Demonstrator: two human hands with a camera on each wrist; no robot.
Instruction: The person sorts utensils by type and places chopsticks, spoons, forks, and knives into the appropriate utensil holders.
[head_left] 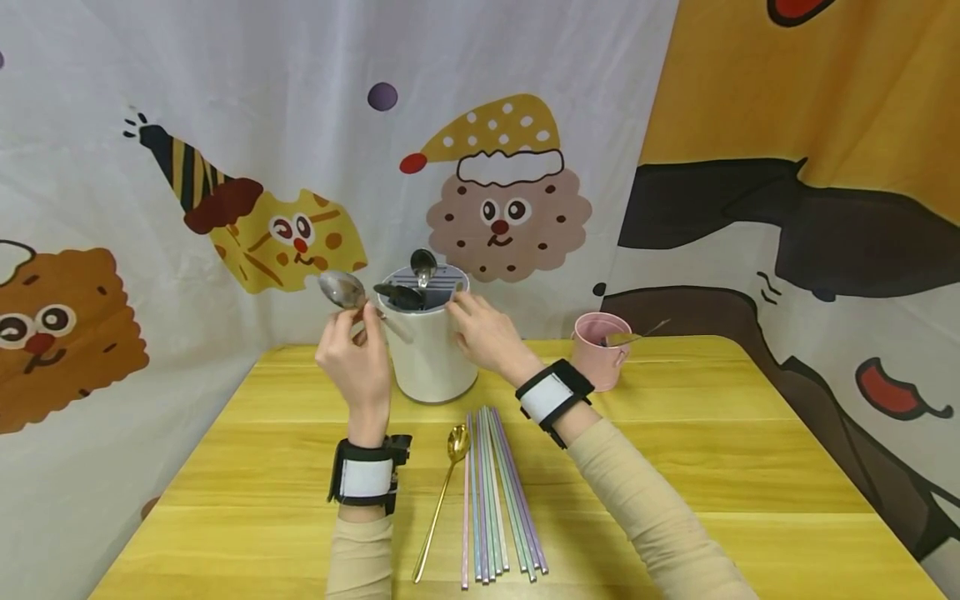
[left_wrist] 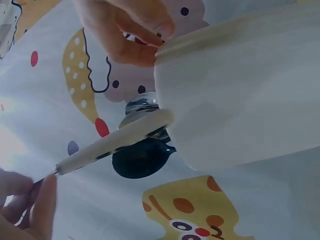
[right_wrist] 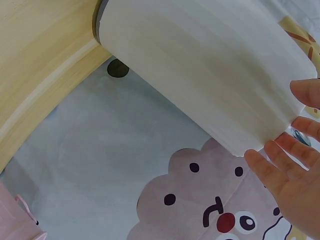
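Observation:
My left hand (head_left: 352, 354) pinches a spoon (head_left: 342, 289) by the neck, below its silver bowl. The spoon's white handle (left_wrist: 115, 140) slants down towards the rim of the white utensil canister (head_left: 433, 358). Inside the canister stand a black spoon (left_wrist: 142, 159) and a shiny dark ladle (head_left: 423, 263), their heads above the rim. My right hand (head_left: 487, 333) rests on the canister's right side, fairly straight fingers (right_wrist: 280, 165) along the rim and thumb at the outer wall.
In front of the canister lie a long gold spoon (head_left: 433, 508) and several pastel chopsticks (head_left: 491, 500) on the wooden table (head_left: 675, 467). A pink bucket (head_left: 596, 367) with a thin gold utensil (head_left: 633, 336) stands at the right. A printed curtain (head_left: 300, 67) hangs behind.

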